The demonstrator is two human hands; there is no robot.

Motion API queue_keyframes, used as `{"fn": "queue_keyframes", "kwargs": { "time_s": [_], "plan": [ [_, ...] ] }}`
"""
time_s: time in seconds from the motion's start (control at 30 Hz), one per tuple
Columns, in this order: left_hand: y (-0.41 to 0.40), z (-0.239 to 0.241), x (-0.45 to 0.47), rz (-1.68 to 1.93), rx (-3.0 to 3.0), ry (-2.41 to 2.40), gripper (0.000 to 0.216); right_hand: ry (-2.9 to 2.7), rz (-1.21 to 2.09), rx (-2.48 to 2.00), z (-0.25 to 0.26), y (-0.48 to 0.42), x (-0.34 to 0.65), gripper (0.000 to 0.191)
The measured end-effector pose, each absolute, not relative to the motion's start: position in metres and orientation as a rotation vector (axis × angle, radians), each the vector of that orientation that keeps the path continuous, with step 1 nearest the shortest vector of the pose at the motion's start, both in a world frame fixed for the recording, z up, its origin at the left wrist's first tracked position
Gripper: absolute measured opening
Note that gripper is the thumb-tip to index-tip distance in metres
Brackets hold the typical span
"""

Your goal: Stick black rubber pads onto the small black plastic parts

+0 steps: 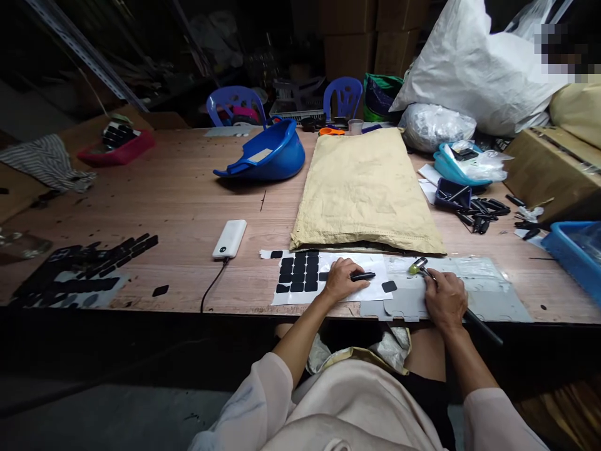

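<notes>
My left hand (344, 280) is closed around a short black rod-like piece (364, 275) whose end sticks out to the right. Under it lies a white sheet (328, 295) with rows of black rounded-square stickers (298, 269). One loose black sticker (389, 286) lies at the right edge of that sheet. In my right hand (446, 297) is a small hammer (419, 266) with a yellowish face, its dark handle reaching past the table edge. The hammer head hangs over or rests on a grey board (493, 300); I cannot tell which.
A tan sack (366, 188) lies just beyond the sheet. Left of it are a blue scoop-like basin (277, 156) and a white power bank (230, 238) with a cable. Black pieces (483, 213) lie beside a cardboard box (539, 163) and a blue tub (570, 250) at right.
</notes>
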State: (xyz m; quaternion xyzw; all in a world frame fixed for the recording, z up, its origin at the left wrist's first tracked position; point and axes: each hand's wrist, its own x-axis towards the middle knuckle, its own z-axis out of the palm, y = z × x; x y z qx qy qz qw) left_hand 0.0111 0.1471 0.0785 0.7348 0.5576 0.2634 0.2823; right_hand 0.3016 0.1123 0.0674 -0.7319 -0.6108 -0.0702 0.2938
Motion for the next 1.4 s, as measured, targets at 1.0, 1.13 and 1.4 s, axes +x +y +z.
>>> {"fn": "queue_keyframes", "kwargs": {
  "time_s": [1.0, 1.13, 1.4],
  "plan": [
    [0.149, 0.087, 0.015, 0.624, 1.963, 1.461, 0.016, -1.727, 0.308, -1.458, 0.114, 0.082, 0.192, 0.032],
    [0.149, 0.087, 0.015, 0.613, 1.970, 1.476, 0.014, -1.828, 0.313, -1.478, 0.104, 0.079, 0.189, 0.033],
    [0.148, 0.084, 0.015, 0.659, 1.977, 1.454, 0.013, -1.713, 0.278, -1.474, 0.106, 0.082, 0.202, 0.032]
  ]
}}
